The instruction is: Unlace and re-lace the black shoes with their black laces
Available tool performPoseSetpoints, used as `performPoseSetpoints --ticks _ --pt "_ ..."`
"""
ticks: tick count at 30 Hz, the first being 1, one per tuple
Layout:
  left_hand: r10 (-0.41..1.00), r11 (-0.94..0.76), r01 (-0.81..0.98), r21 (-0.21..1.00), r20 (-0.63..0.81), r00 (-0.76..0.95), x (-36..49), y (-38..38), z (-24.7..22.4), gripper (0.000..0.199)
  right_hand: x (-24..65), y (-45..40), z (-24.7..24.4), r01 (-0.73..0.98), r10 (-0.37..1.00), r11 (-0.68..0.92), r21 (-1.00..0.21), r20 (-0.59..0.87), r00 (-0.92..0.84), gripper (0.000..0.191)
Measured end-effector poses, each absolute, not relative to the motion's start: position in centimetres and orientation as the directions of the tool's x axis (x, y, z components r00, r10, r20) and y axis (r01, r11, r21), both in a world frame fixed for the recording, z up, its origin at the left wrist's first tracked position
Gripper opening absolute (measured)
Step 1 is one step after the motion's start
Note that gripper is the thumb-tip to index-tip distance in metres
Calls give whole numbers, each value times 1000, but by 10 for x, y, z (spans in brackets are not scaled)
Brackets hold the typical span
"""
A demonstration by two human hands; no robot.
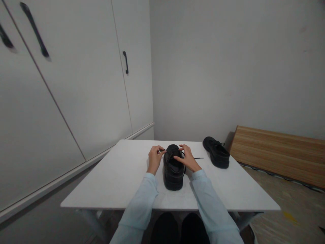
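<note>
A black lace-up shoe (173,183) stands upright on the white table (114,179), its toe pointing away from me and its heel toward me. My left hand (154,158) is at the shoe's left side near the toe, thumb and fingers pinched on a dark shoelace (161,150). On the other side, my right hand (188,158) has thumb and fingers apart, touching the right side and tongue area of the shoe. A loose lace end (199,158) sticks out to the right behind my right hand, and a lace loop hangs by the shoe's right side.
A second black shoe (218,156) with tied laces sits at the table's back right. Beyond it a wooden board (276,154) leans at the wall. White cabinets (76,84) with black handles rise on the left.
</note>
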State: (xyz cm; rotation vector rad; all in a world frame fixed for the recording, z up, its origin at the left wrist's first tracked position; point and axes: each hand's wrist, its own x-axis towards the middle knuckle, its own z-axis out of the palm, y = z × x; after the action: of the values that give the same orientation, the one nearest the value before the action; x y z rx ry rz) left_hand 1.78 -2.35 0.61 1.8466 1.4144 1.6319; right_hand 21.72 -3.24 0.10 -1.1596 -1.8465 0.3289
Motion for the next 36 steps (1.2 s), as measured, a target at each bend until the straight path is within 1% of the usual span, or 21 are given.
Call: performPoseSetpoints --ticks 4,7,9,11,15,16,19,22,27,31,36 --pt "836 -445 591 672 549 6 15 -25 4 6 217 -33 2 587 817 527 -615 556 -151 49" --pt "856 -421 666 616 512 68 14 -26 2 5 217 -34 4 592 819 523 -614 553 -150 47" --pt "860 -404 695 595 506 67 13 -26 0 5 216 -35 5 590 824 519 -618 546 -152 47" --pt "861 -387 694 607 508 37 13 -27 -1 8 216 -35 6 587 826 517 -623 543 -150 46" --pt "843 -425 640 640 538 21 14 -27 -2 26 216 -35 5 579 823 517 -630 551 -135 46" --pt "832 -441 641 628 554 31 13 -27 -2 27 216 -35 5 575 826 514 -636 548 -132 46" --pt "806 -453 678 579 591 34 12 -26 -2 22 216 -36 5 561 841 498 -661 526 -127 46" --pt "794 -425 694 581 607 -22 10 -24 -1 19 215 -37 6 550 852 486 -680 509 -124 45" --pt "749 -365 668 648 631 -203 3 -21 0 16 215 -38 7 527 858 482 -700 500 -122 45" --pt "698 -370 560 742 619 -359 -4 -19 1 16 215 -37 6 518 854 488 -702 508 -117 44" --pt "662 -400 349 848 530 -530 -11 -12 -4 16 216 -37 4 508 850 498 -703 512 -124 43"
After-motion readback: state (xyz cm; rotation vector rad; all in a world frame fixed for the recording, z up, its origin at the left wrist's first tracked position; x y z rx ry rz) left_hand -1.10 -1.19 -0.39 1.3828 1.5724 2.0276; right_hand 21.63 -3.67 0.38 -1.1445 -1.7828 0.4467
